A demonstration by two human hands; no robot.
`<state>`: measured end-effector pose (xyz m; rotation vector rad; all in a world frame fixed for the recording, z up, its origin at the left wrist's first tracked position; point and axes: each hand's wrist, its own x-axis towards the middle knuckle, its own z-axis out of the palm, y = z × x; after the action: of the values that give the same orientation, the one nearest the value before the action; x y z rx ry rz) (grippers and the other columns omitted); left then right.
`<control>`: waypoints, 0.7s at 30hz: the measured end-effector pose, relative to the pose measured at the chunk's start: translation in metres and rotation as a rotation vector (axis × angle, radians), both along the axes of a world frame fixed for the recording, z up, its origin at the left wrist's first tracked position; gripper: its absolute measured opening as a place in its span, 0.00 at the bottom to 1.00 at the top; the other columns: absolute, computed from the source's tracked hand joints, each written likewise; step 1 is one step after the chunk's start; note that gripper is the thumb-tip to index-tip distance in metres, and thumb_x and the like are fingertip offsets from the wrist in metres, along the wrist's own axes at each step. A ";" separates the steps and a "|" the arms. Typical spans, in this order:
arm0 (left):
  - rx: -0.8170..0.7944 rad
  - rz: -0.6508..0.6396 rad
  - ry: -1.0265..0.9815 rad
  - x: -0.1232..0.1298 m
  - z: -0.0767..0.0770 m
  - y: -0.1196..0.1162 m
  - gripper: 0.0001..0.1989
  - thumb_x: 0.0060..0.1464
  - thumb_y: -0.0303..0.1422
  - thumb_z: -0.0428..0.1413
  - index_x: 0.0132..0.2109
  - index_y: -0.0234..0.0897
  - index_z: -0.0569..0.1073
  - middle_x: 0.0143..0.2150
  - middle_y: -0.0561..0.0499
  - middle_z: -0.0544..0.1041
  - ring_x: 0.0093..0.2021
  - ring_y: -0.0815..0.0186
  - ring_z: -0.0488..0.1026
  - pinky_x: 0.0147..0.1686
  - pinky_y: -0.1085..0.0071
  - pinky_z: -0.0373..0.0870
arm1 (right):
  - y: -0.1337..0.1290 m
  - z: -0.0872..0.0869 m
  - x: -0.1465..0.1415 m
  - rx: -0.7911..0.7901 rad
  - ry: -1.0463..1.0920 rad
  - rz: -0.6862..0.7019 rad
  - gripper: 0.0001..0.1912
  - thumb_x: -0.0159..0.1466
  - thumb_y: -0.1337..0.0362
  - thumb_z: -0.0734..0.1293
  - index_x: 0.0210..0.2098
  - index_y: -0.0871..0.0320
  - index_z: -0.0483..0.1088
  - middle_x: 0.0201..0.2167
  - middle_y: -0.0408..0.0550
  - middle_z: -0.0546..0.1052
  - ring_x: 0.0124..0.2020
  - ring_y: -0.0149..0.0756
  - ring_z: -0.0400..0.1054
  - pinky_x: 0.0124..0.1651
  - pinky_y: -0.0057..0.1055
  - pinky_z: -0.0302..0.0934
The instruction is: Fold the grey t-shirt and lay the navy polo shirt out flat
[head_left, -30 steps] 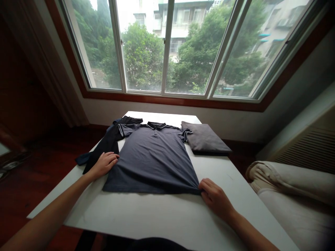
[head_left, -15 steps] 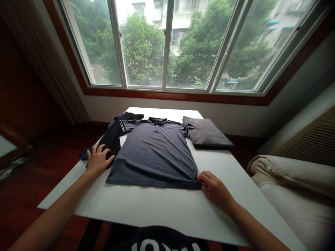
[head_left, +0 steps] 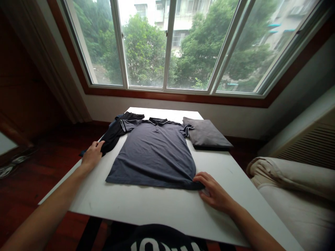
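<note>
A dark grey-blue polo shirt (head_left: 154, 157) lies spread face up, its black collar pointing at the window and its hem toward me. My right hand (head_left: 213, 191) is at the hem's right corner, fingers over the cloth and thumb below, pinching the edge. To the left of the shirt, my left hand (head_left: 92, 153) is closed on the edge of a black garment (head_left: 113, 135); its fingertips are partly hidden. The black garment lies in a loose heap along the table's left side, with some dark blue cloth beneath it.
A folded grey garment (head_left: 208, 132) lies on a dark one at the right of the white table (head_left: 157, 205), touching the shirt's sleeve. A beige padded seat (head_left: 293, 188) stands to the right. Beyond the table is a wide window (head_left: 167, 45).
My left hand has closed and shifted left with the black garment, widening the gap beside the shirt. My right hand's fingers have moved slightly over the hem corner, which now bulges outward.
</note>
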<state>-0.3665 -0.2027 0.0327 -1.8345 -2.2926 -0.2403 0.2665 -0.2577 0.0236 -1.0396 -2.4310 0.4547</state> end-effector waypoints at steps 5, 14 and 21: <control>0.047 -0.089 0.070 0.008 -0.002 -0.011 0.32 0.59 0.27 0.52 0.71 0.40 0.66 0.70 0.37 0.66 0.70 0.44 0.62 0.66 0.46 0.62 | 0.007 -0.011 0.001 0.112 0.019 -0.095 0.17 0.61 0.75 0.62 0.45 0.52 0.73 0.45 0.51 0.76 0.47 0.46 0.71 0.51 0.43 0.70; -0.279 -0.735 -0.299 0.064 0.027 -0.085 0.17 0.64 0.37 0.55 0.57 0.46 0.77 0.64 0.46 0.75 0.63 0.53 0.72 0.66 0.58 0.66 | 0.006 -0.012 0.000 0.088 0.091 -0.113 0.13 0.73 0.68 0.59 0.46 0.51 0.76 0.39 0.50 0.76 0.42 0.43 0.73 0.46 0.39 0.70; -0.238 -0.657 -0.334 0.067 0.021 -0.106 0.13 0.57 0.30 0.54 0.47 0.44 0.78 0.57 0.46 0.77 0.57 0.53 0.74 0.60 0.60 0.71 | -0.007 0.007 -0.010 -0.117 0.090 0.070 0.12 0.67 0.59 0.70 0.50 0.52 0.76 0.50 0.54 0.74 0.51 0.47 0.71 0.56 0.42 0.68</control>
<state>-0.2991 -0.3089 0.0539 -2.8213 -1.8715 -0.4051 0.2561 -0.2650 0.0308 -0.9613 -2.3905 0.6599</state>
